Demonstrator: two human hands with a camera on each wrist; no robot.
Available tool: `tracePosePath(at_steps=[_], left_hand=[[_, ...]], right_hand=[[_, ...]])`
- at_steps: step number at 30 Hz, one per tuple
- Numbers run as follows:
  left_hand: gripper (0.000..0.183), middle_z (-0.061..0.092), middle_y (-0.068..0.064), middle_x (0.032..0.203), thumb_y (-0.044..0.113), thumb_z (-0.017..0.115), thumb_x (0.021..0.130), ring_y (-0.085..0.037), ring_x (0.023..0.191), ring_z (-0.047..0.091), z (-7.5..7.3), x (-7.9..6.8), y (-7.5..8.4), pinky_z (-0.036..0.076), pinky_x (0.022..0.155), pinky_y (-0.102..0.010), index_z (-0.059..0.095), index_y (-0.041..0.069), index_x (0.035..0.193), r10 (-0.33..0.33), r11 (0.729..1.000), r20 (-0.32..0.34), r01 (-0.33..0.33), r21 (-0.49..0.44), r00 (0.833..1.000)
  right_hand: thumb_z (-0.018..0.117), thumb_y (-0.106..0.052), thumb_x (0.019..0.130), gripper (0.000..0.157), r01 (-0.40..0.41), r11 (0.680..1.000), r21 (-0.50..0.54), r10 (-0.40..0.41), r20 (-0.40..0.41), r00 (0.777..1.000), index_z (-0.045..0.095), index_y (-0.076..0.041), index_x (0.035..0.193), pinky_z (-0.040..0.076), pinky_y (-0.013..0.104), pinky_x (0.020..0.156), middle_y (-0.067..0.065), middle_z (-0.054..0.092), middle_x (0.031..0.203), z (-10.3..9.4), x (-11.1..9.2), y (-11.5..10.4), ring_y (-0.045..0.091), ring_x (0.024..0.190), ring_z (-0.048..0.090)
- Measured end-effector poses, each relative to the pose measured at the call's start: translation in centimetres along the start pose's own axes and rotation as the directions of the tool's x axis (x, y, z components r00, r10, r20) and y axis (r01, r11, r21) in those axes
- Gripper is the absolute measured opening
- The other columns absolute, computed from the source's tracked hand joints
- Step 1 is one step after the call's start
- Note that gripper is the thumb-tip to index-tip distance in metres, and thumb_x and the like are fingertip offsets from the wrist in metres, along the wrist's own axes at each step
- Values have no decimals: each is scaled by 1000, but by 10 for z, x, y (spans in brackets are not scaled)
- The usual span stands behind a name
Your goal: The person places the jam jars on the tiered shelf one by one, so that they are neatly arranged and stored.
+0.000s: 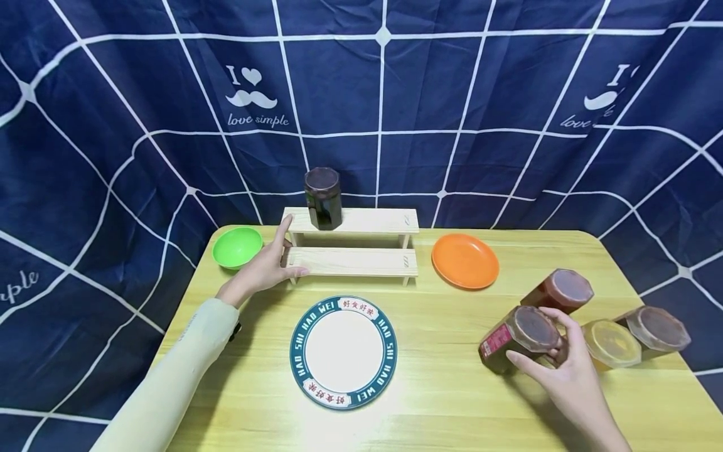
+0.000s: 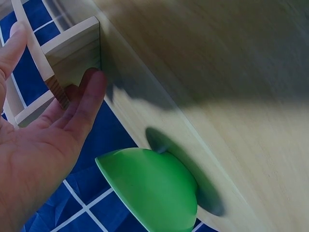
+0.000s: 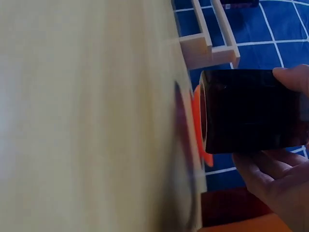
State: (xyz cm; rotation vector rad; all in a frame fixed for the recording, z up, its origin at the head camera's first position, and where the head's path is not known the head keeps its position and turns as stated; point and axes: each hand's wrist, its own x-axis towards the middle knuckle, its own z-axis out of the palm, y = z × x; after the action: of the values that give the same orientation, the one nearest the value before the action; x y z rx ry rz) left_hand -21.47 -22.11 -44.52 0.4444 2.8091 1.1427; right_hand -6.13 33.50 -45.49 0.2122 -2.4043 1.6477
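My right hand [image 1: 569, 370] (4 o'clock) half-closed, gripping dark jar [image 1: 514, 351], pink label [image 1: 497, 341] unreadable; left hand [image 1: 265, 267] (8 o'clock) curled round wooden rack [image 1: 350, 260]. Plate [image 1: 344, 351], 6 o'clock: "HAO SHI HAO WEI".

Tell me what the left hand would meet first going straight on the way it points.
The wooden shelf; the left hand is right up against its end. Beyond, the dark jar on top looks roughly in line, though depth is unclear.
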Motion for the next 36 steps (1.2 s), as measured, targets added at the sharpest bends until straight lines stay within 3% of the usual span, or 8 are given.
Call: tracePosePath(at_steps=[12,20,26,30,36], left_hand=[[127,64,-30,129,25,91,94,-42,114,63,0,1,-1,48,100,-57,-7,14,175,-2,1000,0,2,-4,1000],[126,64,-30,127,26,91,94,-43,111,64,-1,0,-2,49,98,-58,-5,14,175,15,1000,-5,-15,-12,1000],[126,65,-30,123,34,91,93,-41,105,64,2,2,-11,50,93,-55,-2,17,175,56,998,-28,-56,0,998],[125,65,-31,128,28,91,94,-43,110,64,-1,0,-2,49,97,-58,-4,14,175,19,1000,-3,-19,-3,1000],[126,66,-28,128,29,92,93,-40,110,65,-2,0,-2,49,98,-58,-3,13,175,2,1000,-8,-2,18,1000]], right_hand=[[86,24,76,99,96,993,-75,-95,15,995,39,-2,160,50,13,94,2,60,139,18,35,-31,5,116,67],[89,18,78,100,90,994,-66,-90,4,996,41,-11,161,51,14,94,0,63,135,32,61,-46,5,111,69],[89,19,76,98,109,994,-2,-109,1,994,45,-9,160,51,17,94,1,66,136,44,79,-57,9,109,70],[87,21,76,96,143,988,63,-144,13,990,46,-7,158,52,18,93,4,67,136,51,92,-64,10,108,71],[88,18,78,94,155,982,104,-158,28,987,48,-11,159,53,19,92,8,65,137,60,112,-73,14,107,70]])
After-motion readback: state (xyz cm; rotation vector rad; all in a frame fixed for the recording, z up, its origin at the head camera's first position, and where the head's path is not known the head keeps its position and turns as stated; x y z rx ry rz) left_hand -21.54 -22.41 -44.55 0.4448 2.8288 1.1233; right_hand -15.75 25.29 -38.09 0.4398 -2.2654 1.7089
